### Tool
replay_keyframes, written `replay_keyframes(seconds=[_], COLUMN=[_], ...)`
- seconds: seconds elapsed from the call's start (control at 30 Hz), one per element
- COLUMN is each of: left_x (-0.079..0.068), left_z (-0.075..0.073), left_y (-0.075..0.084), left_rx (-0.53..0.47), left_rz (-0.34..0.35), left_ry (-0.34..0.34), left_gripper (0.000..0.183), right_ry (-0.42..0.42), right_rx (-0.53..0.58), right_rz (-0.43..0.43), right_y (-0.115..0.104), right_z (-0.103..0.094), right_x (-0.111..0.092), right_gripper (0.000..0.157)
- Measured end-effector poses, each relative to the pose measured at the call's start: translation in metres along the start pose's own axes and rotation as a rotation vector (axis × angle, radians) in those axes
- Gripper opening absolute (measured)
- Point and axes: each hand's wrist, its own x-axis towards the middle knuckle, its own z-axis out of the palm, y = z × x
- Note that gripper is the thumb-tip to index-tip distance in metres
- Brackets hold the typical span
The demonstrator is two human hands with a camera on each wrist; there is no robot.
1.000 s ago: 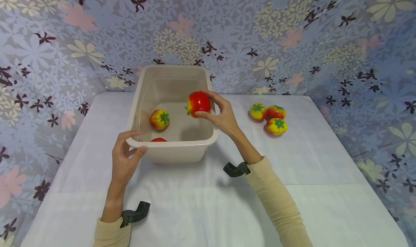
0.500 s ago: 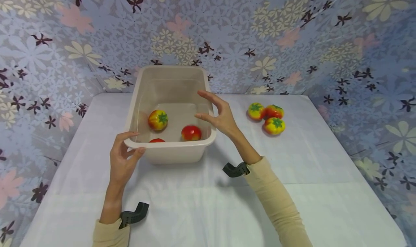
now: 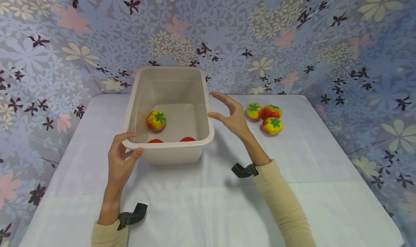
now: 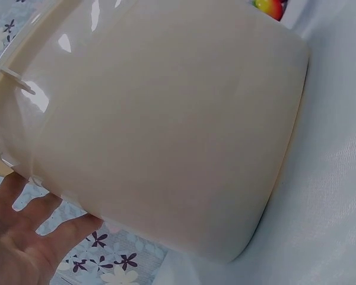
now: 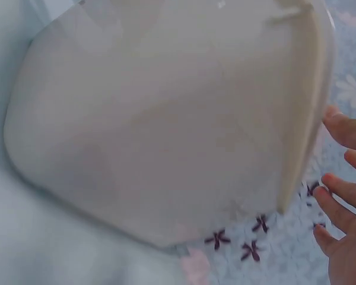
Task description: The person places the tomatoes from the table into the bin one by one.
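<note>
A beige plastic tub point(image 3: 172, 154) stands on the white-covered table. My left hand point(image 3: 119, 159) grips its near left corner, the thumb outside and a finger over the rim. In the left wrist view, fingers point(image 4: 77, 230) lie along the tub's side. Just outside the right rim is my right hand point(image 3: 233, 117), thumb and fingers spread, nothing between them. Inside the tub lies a yellow-red toy tomato point(image 3: 156, 121) with a green top. Of two more, only a red top at left point(image 3: 155, 141) and another red top point(image 3: 187, 139) show above the near wall.
To the right of the tub, three toy tomatoes point(image 3: 272, 126) sit close together on the white cloth point(image 3: 312, 149). A flowered wall covering point(image 3: 227, 34) rises behind the table's back edge.
My right hand let go of a red toy tomato, which dropped into the tub and rolled toward the near wall. The hand then moved right, out past the rim. My left hand kept its grip.
</note>
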Motion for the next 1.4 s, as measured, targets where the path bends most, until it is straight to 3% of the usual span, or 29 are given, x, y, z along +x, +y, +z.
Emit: replay_keyframes(seconds=[0.3, 0.53, 0.73, 0.93, 1.03, 1.23, 1.4], left_x=[-0.001, 0.000, -0.001, -0.001, 0.000, 0.000, -0.001], left_z=[0.001, 0.000, 0.000, 0.001, 0.001, 0.000, 0.001], left_y=[0.000, 0.000, 0.000, 0.000, 0.000, 0.000, 0.000], left_rx=[-0.031, -0.014, -0.017, -0.012, -0.015, -0.010, -0.022], left_rz=[0.002, -0.002, -0.021, -0.016, -0.007, -0.017, 0.001], left_ry=[0.002, 0.000, 0.006, 0.009, 0.009, 0.003, 0.004], left_gripper=[0.044, 0.045, 0.045, 0.045, 0.045, 0.045, 0.045], right_ry=[0.086, 0.130, 0.152, 0.177, 0.207, 0.279, 0.344], right_rx=[-0.065, -0.190, -0.197, -0.340, -0.345, -0.349, -0.387], right_rz=[0.046, 0.068, 0.110, 0.121, 0.165, 0.260, 0.260], right_y=[0.015, 0.025, 0.034, 0.041, 0.044, 0.060, 0.085], right_z=[-0.035, -0.058, -0.078, -0.097, -0.108, -0.125, -0.139], right_x=[-0.018, -0.036, -0.048, -0.058, -0.065, -0.075, -0.080], right_gripper=[0.056, 0.056, 0.059, 0.058, 0.059, 0.061, 0.063])
